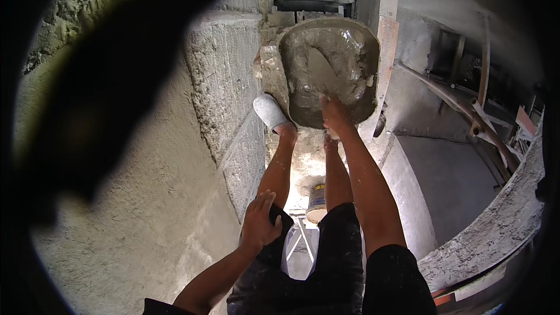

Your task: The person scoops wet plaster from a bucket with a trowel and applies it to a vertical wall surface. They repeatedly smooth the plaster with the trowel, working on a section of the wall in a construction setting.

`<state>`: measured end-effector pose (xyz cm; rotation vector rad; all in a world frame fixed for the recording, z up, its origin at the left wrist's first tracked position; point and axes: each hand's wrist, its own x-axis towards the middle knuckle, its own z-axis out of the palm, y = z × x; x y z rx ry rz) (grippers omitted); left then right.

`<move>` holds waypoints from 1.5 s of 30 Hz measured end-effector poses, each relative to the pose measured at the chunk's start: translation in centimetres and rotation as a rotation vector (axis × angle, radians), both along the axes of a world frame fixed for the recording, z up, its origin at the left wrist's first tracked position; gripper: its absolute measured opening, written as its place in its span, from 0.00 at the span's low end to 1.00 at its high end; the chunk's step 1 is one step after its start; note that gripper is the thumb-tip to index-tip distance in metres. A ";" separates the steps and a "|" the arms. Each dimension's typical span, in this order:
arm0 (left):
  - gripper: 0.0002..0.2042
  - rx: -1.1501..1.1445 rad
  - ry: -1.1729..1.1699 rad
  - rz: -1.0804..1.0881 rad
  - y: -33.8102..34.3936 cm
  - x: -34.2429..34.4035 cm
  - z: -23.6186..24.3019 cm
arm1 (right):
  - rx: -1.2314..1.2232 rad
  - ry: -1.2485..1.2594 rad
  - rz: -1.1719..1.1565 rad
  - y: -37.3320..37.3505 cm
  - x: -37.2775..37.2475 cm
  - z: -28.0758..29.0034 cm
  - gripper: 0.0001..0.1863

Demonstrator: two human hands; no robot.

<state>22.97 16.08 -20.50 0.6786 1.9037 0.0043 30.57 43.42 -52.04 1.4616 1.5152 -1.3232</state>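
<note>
Wet grey mortar [350,52] fills much of a large rounded tub [378,52] in front of me. My right hand [336,115] is closed round the handle of a trowel over the tub's near side. The trowel's pointed blade [321,69] lies on the mortar, smeared with it. My left hand [261,221] rests on my left knee beside the hem of my black shorts [282,224]. Its fingers lie stretched out over the leg, and I see nothing held in it.
A rough plastered wall [146,175] rises on my left. My foot in a pale clog [269,111] stands beside the tub. Behind my legs sits a small bucket [317,204]. To the right, poles [443,93] lean near a concrete ledge. A dark blurred shape covers the upper left.
</note>
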 end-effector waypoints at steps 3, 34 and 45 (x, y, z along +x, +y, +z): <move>0.35 0.021 0.000 0.006 -0.4 -0.2 -0.3 | -0.084 0.012 0.181 2.0 -3.5 -0.1 0.15; 0.35 0.045 -0.044 0.048 -0.8 -0.8 -0.6 | -0.321 0.269 -1.660 2.1 -1.6 -1.0 0.06; 0.34 0.051 -0.012 0.018 -0.3 -1.1 -0.5 | 0.200 -0.071 0.479 1.3 -3.0 -1.8 0.20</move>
